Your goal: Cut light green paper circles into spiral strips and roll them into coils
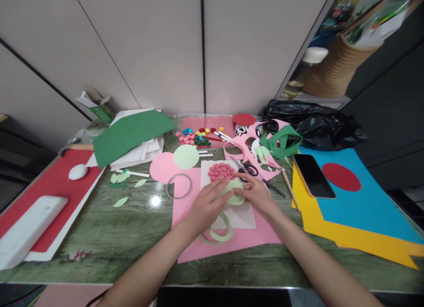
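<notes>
My left hand [207, 205] and my right hand [256, 194] meet over a pale green paper piece [234, 195] and pinch it from both sides. The piece lies on a white sheet [243, 216] on top of pink paper [232, 243]. Just beyond my fingers sits a cluster of small pink rolled paper pieces [221, 171]. A pale green paper ring [221, 231] lies under my left wrist. Black-handled scissors [251, 171] rest right of the cluster.
A clear tape ring [179, 186], pale green circle [186, 156], green sheet [130, 132] on white paper, coloured beads [195, 137], markers, cut pink scraps [247, 150], a phone [313, 175] on blue and yellow sheets, a black bag [318, 121], a white case [28, 227].
</notes>
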### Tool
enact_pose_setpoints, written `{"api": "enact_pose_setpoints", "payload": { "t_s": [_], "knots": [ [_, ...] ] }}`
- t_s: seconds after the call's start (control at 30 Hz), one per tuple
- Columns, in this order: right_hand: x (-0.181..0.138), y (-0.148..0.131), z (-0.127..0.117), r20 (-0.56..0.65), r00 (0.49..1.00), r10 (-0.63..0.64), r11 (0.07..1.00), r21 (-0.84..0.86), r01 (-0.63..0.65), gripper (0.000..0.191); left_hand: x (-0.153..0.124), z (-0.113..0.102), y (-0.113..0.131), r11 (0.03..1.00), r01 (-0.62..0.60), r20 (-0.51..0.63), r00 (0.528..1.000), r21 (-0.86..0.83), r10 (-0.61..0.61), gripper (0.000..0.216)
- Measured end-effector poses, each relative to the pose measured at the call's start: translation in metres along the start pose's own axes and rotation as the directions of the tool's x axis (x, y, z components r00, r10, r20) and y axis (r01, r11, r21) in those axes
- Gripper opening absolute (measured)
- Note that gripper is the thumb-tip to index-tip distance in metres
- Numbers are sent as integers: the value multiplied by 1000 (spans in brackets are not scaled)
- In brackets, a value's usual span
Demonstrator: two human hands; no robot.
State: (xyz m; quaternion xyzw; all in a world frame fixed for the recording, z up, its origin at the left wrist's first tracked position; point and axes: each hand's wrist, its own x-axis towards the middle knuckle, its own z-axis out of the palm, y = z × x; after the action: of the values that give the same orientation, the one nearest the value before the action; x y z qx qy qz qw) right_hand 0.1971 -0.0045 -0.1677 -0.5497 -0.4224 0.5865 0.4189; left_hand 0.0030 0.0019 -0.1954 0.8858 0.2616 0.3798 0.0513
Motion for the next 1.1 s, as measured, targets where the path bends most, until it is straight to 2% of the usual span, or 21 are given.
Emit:
{"api": "enact_pose_setpoints", "payload": {
  "t_s": [0.1, 0.17, 0.2, 0.23, 0.27, 0.3, 0.33, 0.4, 0.47, 0.5, 0.57, 0.63, 0.67, 0.7, 0.73, 0.83, 1.0, 1.1],
  "knots": [
    [-2, 1, 3, 51, 998, 35, 999, 19, -36, 55, 1, -2, 0, 998, -50, -38, 998, -28, 49, 35],
    [-2, 2, 3, 81, 996, 40, 999, 14, -41, 48, 3, -5, 2, 979, 72, -39, 996, -190, -81, 31],
    [-1, 3, 2, 90, 995, 35, 999, 4, -35, 44, 4, -6, 3, 920, 217, -5, 973, -325, -231, 30],
    [-1, 4, 2, 92, 995, 23, 1000, -10, -23, 42, 6, -8, 4, 809, 374, 65, 919, -454, -388, 28],
    [0, 4, 0, 84, 996, 4, 1000, -27, -2, 42, 7, -9, 5, 613, 547, 169, 808, -570, -564, 25],
    [1, 4, -1, 64, 998, -27, 998, -49, 30, 43, 9, -10, 5, 342, 681, 298, 640, -647, -709, 22],
    [0, 4, -2, 32, 997, -72, 994, -74, 75, 43, 11, -11, 5, 234, 716, 343, 561, -657, -754, 17],
    [-3, 3, -4, -49, 979, -199, 972, -139, 191, 39, 13, -11, 1, 102, 732, 401, 477, -674, -782, 14],
    [-9, 2, -4, -99, 940, -328, 930, -206, 303, 33, 14, -10, -4, -5, 718, 446, 427, -696, -786, 23],
    [-12, 1, -3, -87, 916, -391, 900, -244, 361, 31, 14, -9, -6, -62, 704, 471, 404, -707, -784, 27],
    [-19, 1, 1, 33, 841, -541, 787, -334, 519, 31, 14, -9, -8, -163, 671, 519, 372, -723, -769, 33],
    [-24, 3, 8, 285, 623, -729, 469, -455, 757, 33, 15, -9, -8, -240, 643, 561, 357, -727, -747, 36],
    [-25, 5, 12, 386, 528, -757, 321, -484, 814, 33, 15, -10, -7, -268, 632, 577, 352, -727, -737, 37],
    [-26, 8, 16, 440, 477, -761, 230, -505, 832, 31, 15, -10, -6, -292, 621, 590, 348, -727, -729, 37],
    [-26, 10, 20, 441, 486, -755, 217, -531, 819, 25, 15, -10, -5, -310, 612, 598, 345, -727, -723, 36],
    [-26, 15, 25, 277, 630, -726, 398, -578, 713, 6, 15, -10, -4, -345, 584, 611, 348, -735, -711, 33],
    [-19, 11, 20, 39, 784, -619, 652, -531, 541, 5, 14, -7, -6, -375, 552, 623, 374, -745, -687, 34],
    [-10, 11, 15, -35, 855, -517, 779, -433, 453, 7, 12, -6, -7, -393, 555, 644, 381, -733, -664, 34]
  ]
}}
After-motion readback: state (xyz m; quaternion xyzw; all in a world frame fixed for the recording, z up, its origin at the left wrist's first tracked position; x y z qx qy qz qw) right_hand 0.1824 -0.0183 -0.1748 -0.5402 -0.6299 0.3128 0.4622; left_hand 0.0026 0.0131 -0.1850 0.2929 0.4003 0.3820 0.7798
